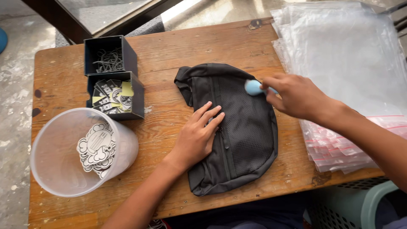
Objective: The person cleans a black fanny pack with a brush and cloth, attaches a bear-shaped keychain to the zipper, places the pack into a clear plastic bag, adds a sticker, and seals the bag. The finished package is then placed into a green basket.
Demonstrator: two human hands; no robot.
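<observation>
Both hands on a black pouch [237, 127] — right hand [296, 95] gripping a pale-blue tool [253, 87].

We worked at a worn wooden table [169, 46] with dark knots and stains, set on a pale, mottled concrete floor [15, 68]. Beyond the fingertips, at the far edge, stood a dark-framed glass panel [106, 12] catching daylight. Below the right wrist, off the near corner, sat a green plastic basket [352, 208]. Soft daylight fell evenly, casting faint shadows.
</observation>
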